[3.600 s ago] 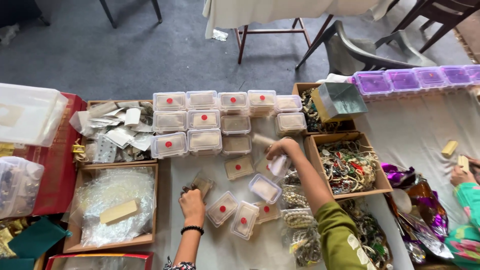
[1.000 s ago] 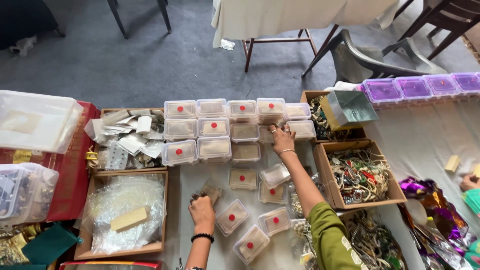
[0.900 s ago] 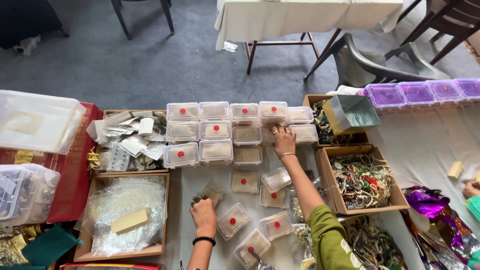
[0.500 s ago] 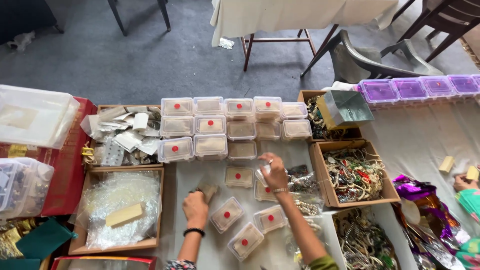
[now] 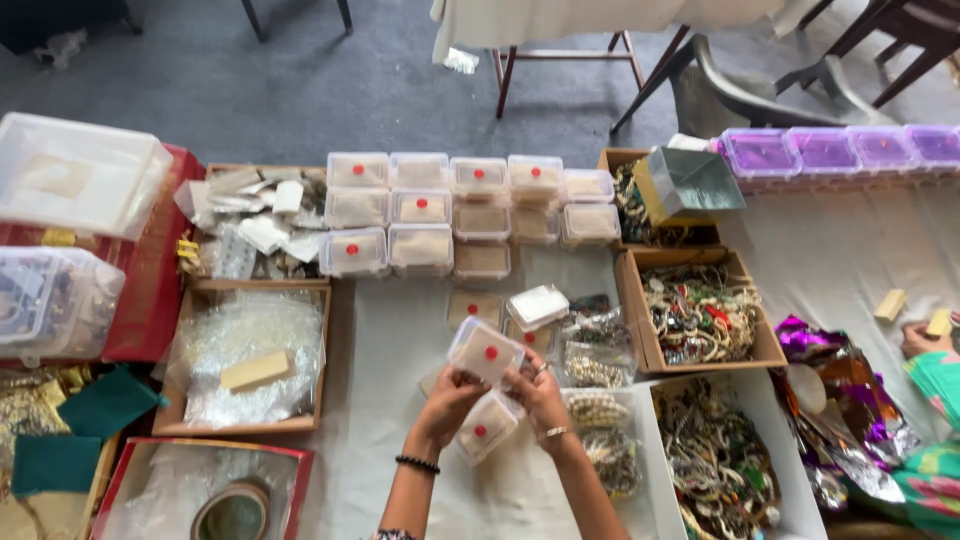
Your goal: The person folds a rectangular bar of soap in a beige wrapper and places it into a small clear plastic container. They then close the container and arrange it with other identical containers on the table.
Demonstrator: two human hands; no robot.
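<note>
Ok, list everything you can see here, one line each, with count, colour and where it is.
held box: one, clear with red dot, between both hands
stacked boxes: about fourteen, clear, some red-dotted, top centre
loose boxes: a few, clear, around the hands
wooden trays: several, brown, holding beads, left and right
bubble wrap: one sheet, clear, in left tray
purple boxes: four, top right
big tubs: two, clear, far left
green cloths: two, lower left
other person's hand: one, right edge
left hand: one, on the held box
right hand: one, on the held box
</note>
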